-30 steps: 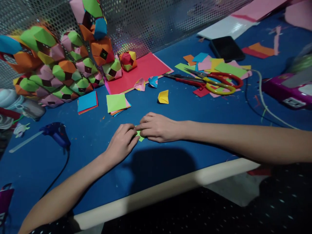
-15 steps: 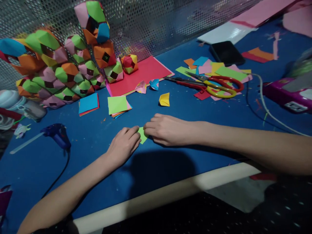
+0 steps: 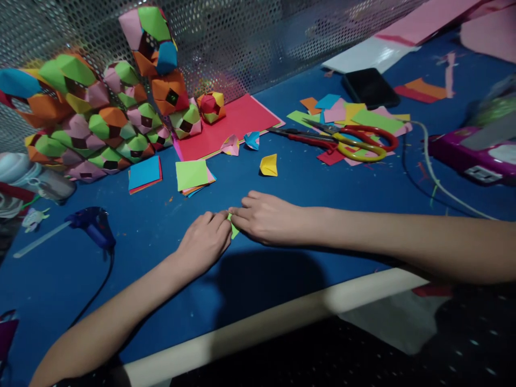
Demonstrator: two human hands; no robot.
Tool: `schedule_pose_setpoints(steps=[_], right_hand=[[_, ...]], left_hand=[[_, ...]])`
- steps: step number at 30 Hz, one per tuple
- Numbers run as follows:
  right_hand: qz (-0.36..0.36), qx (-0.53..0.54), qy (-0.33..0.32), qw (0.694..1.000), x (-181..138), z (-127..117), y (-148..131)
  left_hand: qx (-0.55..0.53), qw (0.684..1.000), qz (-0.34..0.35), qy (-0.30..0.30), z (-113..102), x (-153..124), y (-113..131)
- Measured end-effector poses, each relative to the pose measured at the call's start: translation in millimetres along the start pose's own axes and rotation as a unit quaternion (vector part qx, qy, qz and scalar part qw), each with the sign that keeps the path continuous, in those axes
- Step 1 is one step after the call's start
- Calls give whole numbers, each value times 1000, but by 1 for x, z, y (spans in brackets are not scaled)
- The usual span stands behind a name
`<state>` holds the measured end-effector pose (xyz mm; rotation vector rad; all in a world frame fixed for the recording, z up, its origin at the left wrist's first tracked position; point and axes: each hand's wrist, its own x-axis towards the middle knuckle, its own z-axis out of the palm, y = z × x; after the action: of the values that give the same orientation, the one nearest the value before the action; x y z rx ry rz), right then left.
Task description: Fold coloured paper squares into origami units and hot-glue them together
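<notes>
- At left, near side: blue glue gun (image 3: 94, 226), one, lying on its side, clear stick pointing left.
- Left, far side: folded-paper units (image 3: 110, 115), many-coloured, piled against the perforated screen.
- Right of these, mid-table: blue-topped paper stack (image 3: 144, 173), then green-topped paper stack (image 3: 191, 174), slightly fanned.
- Centre, near side: left hand (image 3: 203, 236), palm down, fingers bent, tips on the left part of the green paper; pinching or merely pressing, I cannot tell.
- Between the hands, on the blue table: green paper (image 3: 234, 231), one small piece, mostly covered. Step in hand, by my judgement: pressing or creasing a fold. Next move seems to call for steady left fingers and even pressure from the right.
- Just right: right hand (image 3: 266, 217), fingers together, reaching left over the paper; thumb hidden, grip not determinable. Against half a second ago: fingertips now closer to the left hand's, less green showing.
- Beyond the right hand: yellow folded piece (image 3: 269, 165), one, loose.
- Right, far side: scissors (image 3: 346, 141), two pairs, red and yellow handles, among paper scraps (image 3: 379, 121); dark phone-like slab (image 3: 371, 88) behind.
- Far right: purple box (image 3: 463, 153), one, beside a pale cable.
</notes>
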<state>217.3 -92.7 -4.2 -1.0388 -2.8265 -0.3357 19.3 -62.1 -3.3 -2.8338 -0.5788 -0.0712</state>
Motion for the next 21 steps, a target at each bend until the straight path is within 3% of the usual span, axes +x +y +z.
schedule_pose_setpoints(steps=[10,17,21], right_hand=[[56,-3,-134,989,-7,-28,-1],[138,81,-75,984,-13,-35,24],[171,65,-77,980,-15,-37,32]], left_hand=[[35,996,-80,-32,-6,-3,1],[-133,980,-129,72,-7,-7,-17],[-200,971,-113,69,-6,-4,-22]])
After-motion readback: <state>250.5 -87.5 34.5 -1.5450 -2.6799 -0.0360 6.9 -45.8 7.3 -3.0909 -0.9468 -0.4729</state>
